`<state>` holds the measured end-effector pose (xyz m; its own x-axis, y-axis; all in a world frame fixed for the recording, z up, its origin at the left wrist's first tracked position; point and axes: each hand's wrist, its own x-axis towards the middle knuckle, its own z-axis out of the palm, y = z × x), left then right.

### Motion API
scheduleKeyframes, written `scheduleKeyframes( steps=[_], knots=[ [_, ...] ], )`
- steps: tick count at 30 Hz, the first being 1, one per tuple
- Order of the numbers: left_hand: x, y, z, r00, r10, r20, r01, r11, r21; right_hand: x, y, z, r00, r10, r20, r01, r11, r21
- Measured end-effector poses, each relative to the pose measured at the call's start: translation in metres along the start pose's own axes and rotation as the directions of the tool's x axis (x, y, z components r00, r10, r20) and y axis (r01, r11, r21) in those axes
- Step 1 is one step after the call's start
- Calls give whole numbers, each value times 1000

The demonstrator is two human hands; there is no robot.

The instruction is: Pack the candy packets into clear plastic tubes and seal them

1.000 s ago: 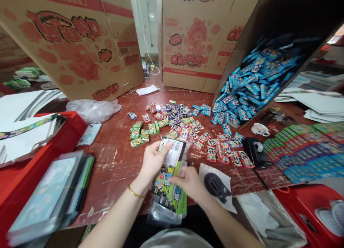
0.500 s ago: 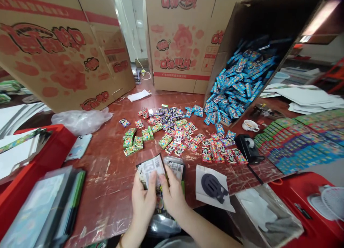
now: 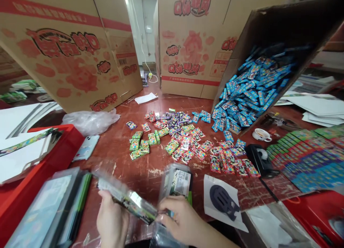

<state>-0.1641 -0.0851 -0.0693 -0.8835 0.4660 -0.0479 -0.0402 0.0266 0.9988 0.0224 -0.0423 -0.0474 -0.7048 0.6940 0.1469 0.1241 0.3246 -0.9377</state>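
My left hand (image 3: 111, 217) supports a flat printed packet (image 3: 127, 198) with a shiny clear cover. The packet is tilted and smeared by motion. At its lower right end, my right hand (image 3: 181, 219) is closed with the fingertips pressed on the edge. Behind my right hand, a similar packet with a white barcode label (image 3: 182, 181) lies on the red-brown table (image 3: 145, 169). Clear plastic (image 3: 168, 235) shows below my right hand. Small candy packets in green (image 3: 145, 145), red (image 3: 228, 156) and purple (image 3: 176, 119) lie loose farther back.
A tipped cardboard box (image 3: 231, 65) spills blue packets (image 3: 249, 94). At the right stand a tape dispenser (image 3: 259, 162), a cup (image 3: 262, 134) and a dark disc-shaped piece (image 3: 224, 199) on white paper. At the left are a red tray (image 3: 67, 144), a phone (image 3: 87, 147) and plastic sleeves (image 3: 43, 208).
The packet has moved left and turned from facing me to a slanted, edge-on position. My left hand has shifted left and down; my right hand has moved to the packet's end.
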Motion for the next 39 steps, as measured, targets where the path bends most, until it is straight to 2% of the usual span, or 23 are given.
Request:
scheduleKeyframes(
  steps=[2,3,4,5,6,8,9,10,11,12,13,14,15,17,18,20,22,25,28,31,34,36,39],
  knots=[
    [1,8,-5,997,71,-32,-69,995,75,0,-9,-11,996,-83,-22,83,996,9],
    [0,14,-8,983,183,-19,-177,972,157,1,-15,-18,992,-122,-16,123,992,22],
    [-1,22,-11,939,341,46,-342,910,234,2,-22,-26,988,-155,15,154,987,36],
    [-1,30,-14,846,509,161,-533,798,281,3,-29,-32,981,-184,67,180,982,61],
    [-1,37,-17,696,639,326,-717,640,276,4,-35,-38,968,-212,135,197,974,110],
    [-2,49,-21,329,707,626,-925,376,61,4,-40,-40,933,-226,282,138,944,300],
    [-2,52,-21,191,686,702,-943,327,-63,4,-38,-36,910,-211,356,52,911,408],
    [-3,53,-20,106,668,737,-938,313,-149,5,-33,-30,884,-184,431,-63,865,498],
    [-3,52,-20,73,656,751,-929,319,-189,8,-26,-24,853,-147,500,-179,818,547],
    [-2,49,-19,86,655,751,-925,332,-183,12,-16,-18,827,-101,554,-265,798,541],
    [-1,45,-20,132,654,745,-930,342,-135,19,-6,-13,814,-53,579,-306,808,503],
    [0,40,-21,183,644,743,-938,341,-65,29,5,-13,818,-14,574,-308,833,459],
    [3,35,-23,237,625,744,-941,338,16,42,16,-16,857,47,514,-270,889,369],
    [8,25,-31,394,536,746,-906,363,218,73,37,-32,949,159,271,-209,964,167],
    [10,21,-35,483,470,738,-865,388,319,91,47,-43,977,213,-30,-215,970,-117],
    [13,14,-42,643,320,696,-747,461,478,125,63,-62,946,224,-235,-285,918,-275],
    [15,10,-47,739,169,653,-613,572,545,152,74,-72,926,229,-300,-330,877,-349],
    [18,10,-51,763,6,646,-421,763,490,170,80,-71,926,225,-302,-335,860,-385],
    [21,13,-54,784,-85,615,-223,885,408,158,76,-66,948,194,-254,-279,891,-360],
    [20,15,-53,784,-189,591,-23,943,331,128,64,-61,970,178,-169,-175,984,28],
    [11,15,-43,748,-262,610,127,958,256,100,45,-47,960,238,-148,-120,824,553],
    [4,14,-33,737,-257,626,165,965,203,90,31,-33,931,302,-207,-90,736,671],
    [-5,12,-21,735,-227,639,184,974,135,89,17,-17,864,346,-366,-1,728,686]
  ],
)
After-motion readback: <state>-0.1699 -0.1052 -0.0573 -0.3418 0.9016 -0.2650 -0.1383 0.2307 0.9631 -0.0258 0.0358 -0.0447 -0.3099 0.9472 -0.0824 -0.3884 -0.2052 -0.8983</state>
